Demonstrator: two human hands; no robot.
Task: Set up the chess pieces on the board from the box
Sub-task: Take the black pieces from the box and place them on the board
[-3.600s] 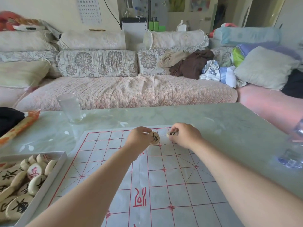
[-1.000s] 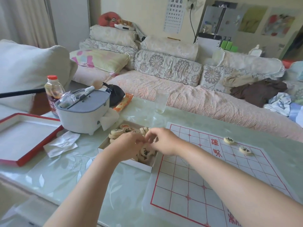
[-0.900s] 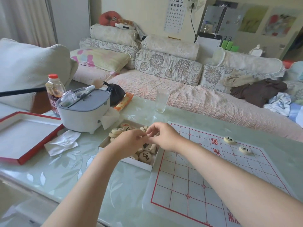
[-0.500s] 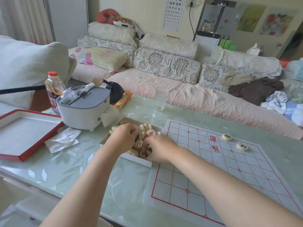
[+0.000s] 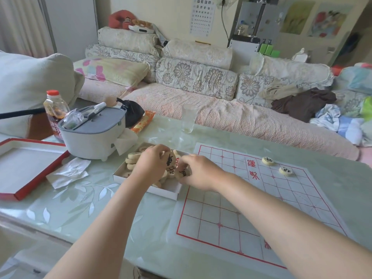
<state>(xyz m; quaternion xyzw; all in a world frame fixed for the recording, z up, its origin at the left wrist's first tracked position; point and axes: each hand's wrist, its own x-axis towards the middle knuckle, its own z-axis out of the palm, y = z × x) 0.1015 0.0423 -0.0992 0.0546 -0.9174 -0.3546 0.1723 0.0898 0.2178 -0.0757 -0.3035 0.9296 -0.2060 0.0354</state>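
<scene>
A white box [image 5: 163, 191] holds several round wooden chess pieces with black or red characters. Both hands are over it. My left hand [image 5: 151, 164] grips a piece with a black character [image 5: 169, 159], tilted up on edge. My right hand [image 5: 201, 171] pinches another black-marked piece [image 5: 182, 174] at the box's right side. The white board [image 5: 251, 200] with red grid lines lies to the right of the box. Two black-marked pieces [image 5: 268, 160] [image 5: 286, 170] sit flat near its far right edge.
A grey and white appliance [image 5: 90, 135] and a sauce bottle [image 5: 54, 113] stand left of the box. The red-edged lid [image 5: 26, 168] and a crumpled tissue [image 5: 68, 174] lie at the left. A glass [image 5: 188, 118] stands behind the board, a sofa beyond.
Earlier both hands set two pieces on the board's far side. Since then they went to the box, dug among the pieces, and each now holds one lifted piece.
</scene>
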